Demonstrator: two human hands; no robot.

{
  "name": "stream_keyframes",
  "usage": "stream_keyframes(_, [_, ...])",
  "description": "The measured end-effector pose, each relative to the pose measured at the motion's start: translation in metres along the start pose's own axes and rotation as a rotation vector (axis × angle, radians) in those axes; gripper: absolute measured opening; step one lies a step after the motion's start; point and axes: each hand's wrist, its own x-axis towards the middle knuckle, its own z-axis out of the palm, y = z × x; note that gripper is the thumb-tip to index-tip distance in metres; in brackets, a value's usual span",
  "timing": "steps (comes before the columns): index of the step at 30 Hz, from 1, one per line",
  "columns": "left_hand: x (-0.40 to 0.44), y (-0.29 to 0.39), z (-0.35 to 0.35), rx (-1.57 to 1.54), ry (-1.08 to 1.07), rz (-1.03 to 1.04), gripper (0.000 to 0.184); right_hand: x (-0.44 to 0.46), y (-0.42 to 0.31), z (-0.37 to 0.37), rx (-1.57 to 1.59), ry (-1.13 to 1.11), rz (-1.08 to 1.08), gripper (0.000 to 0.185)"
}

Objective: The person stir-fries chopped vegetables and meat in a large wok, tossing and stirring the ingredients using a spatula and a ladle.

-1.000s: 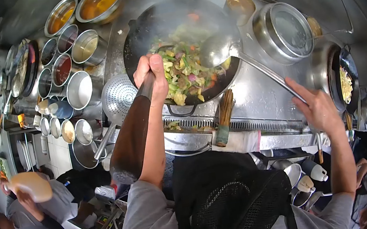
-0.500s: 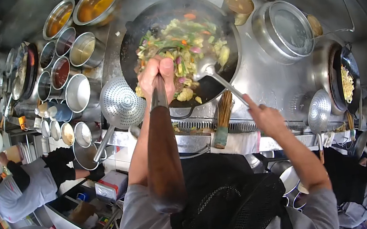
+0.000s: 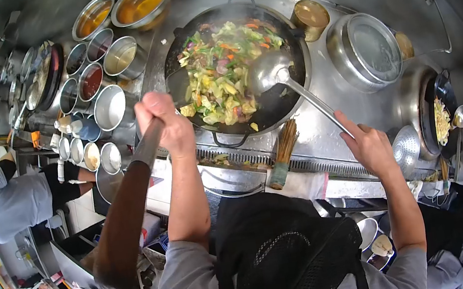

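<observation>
My left hand [image 3: 167, 124] is closed around the metal shaft of a wok spatula, whose thick wooden handle [image 3: 122, 232] slants down toward me. Its blade shows only in part at the left rim of a black wok [image 3: 274, 111]. Inside the wok lies a steaming mix of chopped vegetables [image 3: 222, 83], with pale green, orange and purple pieces. My right hand [image 3: 370, 148] grips a steel ladle [image 3: 270, 73] by its long handle. The ladle's bowl is over the right side of the wok, against or just above the food.
Metal seasoning pots [image 3: 110, 107] and two bowls of orange liquid [image 3: 141, 3] stand left. A bamboo brush [image 3: 284, 154] lies at the front edge. Rightward are a tin [image 3: 310, 18], a large pot [image 3: 364, 53] and a second wok [image 3: 444, 88]. Several co-workers stand on both sides.
My left hand has moved left from over the wok, its spatula tilting with it. The ladle has shifted slightly right, and its bowl has turned over. The perforated skimmer left of the wok no longer shows.
</observation>
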Motion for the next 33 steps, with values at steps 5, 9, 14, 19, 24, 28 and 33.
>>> stream_keyframes(5, [-0.011,-0.018,-0.028,0.171,0.132,-0.034,0.042,0.049,-0.016,0.019,0.126,0.158,-0.131,0.063])
stream_keyframes(9, [-0.029,-0.046,-0.027,0.313,0.132,-0.071,0.041,0.134,-0.063,0.046,0.141,0.029,-0.187,0.061])
stream_keyframes(14, [-0.037,-0.053,-0.014,0.323,0.120,-0.129,0.045,0.173,-0.048,0.067,0.011,-0.066,-0.217,0.054])
stream_keyframes(19, [-0.045,-0.062,-0.026,0.324,0.112,-0.115,0.044,0.120,0.003,0.030,-0.024,-0.085,-0.186,0.054])
stream_keyframes(24, [-0.042,-0.051,-0.047,-0.019,-0.407,-0.244,0.021,0.089,0.015,0.022,0.084,0.012,-0.170,0.048])
stream_keyframes(28, [-0.014,-0.040,-0.064,0.022,-0.668,-0.177,0.027,0.102,0.014,0.029,0.228,0.095,-0.036,0.046])
stream_keyframes(33, [-0.009,-0.040,-0.056,0.198,-0.285,-0.094,0.041,0.148,0.002,0.041,0.132,0.026,0.160,0.044])
